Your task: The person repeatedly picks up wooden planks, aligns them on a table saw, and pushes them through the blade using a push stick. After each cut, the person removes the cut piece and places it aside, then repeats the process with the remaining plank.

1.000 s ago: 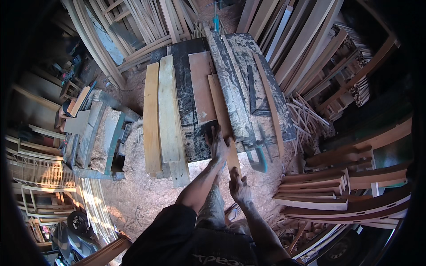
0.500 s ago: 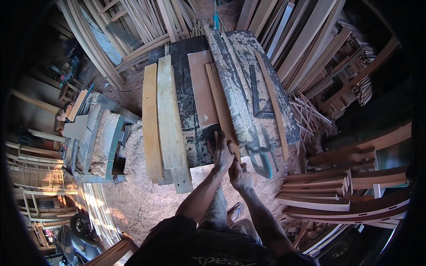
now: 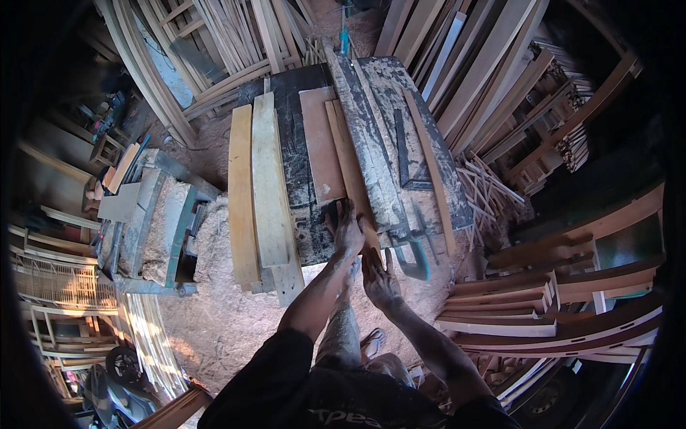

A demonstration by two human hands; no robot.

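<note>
My left hand (image 3: 345, 227) presses on the near part of a narrow brown board (image 3: 346, 154), its fingers bent around the left side. My right hand (image 3: 380, 284) grips that board's near end, one finger raised. The board lies between a reddish plank (image 3: 320, 143) and a long raised, dust-covered rail (image 3: 371, 164) on the black worktable (image 3: 286, 79). Left of these lie a yellow plank (image 3: 243, 193) and a pale plank (image 3: 270, 186). A thin strip (image 3: 426, 171) and dark square frame piece (image 3: 400, 150) lie on the right side.
A teal clamp-like fitting (image 3: 416, 264) hangs at the table's near edge. A dusty machine (image 3: 161, 229) stands left, beside part of another person (image 3: 93, 191). Leaning timber (image 3: 471, 79), stacked boards (image 3: 514, 307) and loose sticks (image 3: 489, 193) crowd the sides, above a sawdust-covered floor (image 3: 207, 322).
The narrow board has slid away from me along the rail, its far end nearing that of the reddish plank. My right hand has moved forward with it, closer to my left hand.
</note>
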